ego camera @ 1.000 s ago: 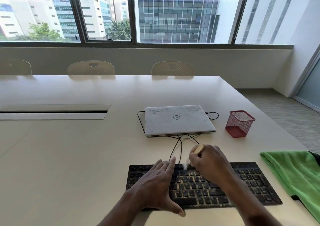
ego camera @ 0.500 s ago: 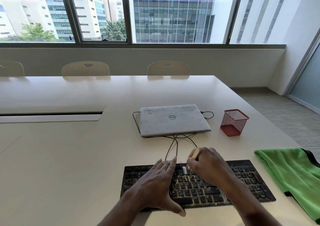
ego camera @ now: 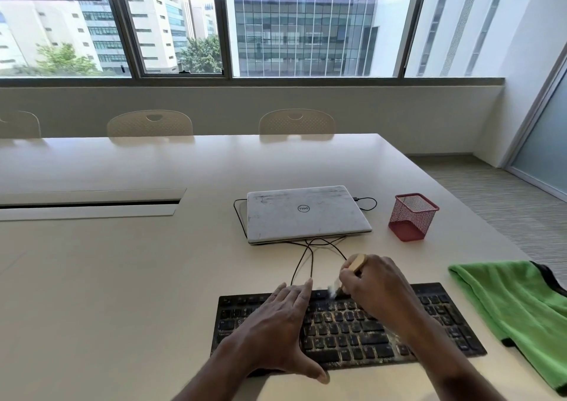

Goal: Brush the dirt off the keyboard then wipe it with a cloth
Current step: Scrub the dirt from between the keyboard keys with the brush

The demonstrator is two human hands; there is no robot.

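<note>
The keyboard (ego camera: 346, 328) lies flat on the table (ego camera: 138, 278), right in front of the person. It looks hard and light, so I think it could slide if nobody holds it down. The left hand (ego camera: 276, 327) rests flat on the keyboard's left side, fingers straight. The right hand (ego camera: 376, 287) is curled tight round a little wooden brush (ego camera: 357, 262) over the keyboard's back row. Pale dirt sits between the keys. The green cloth (ego camera: 515, 308) lies just right of the keyboard. It looks soft and floppy, easy to bunch up.
</note>
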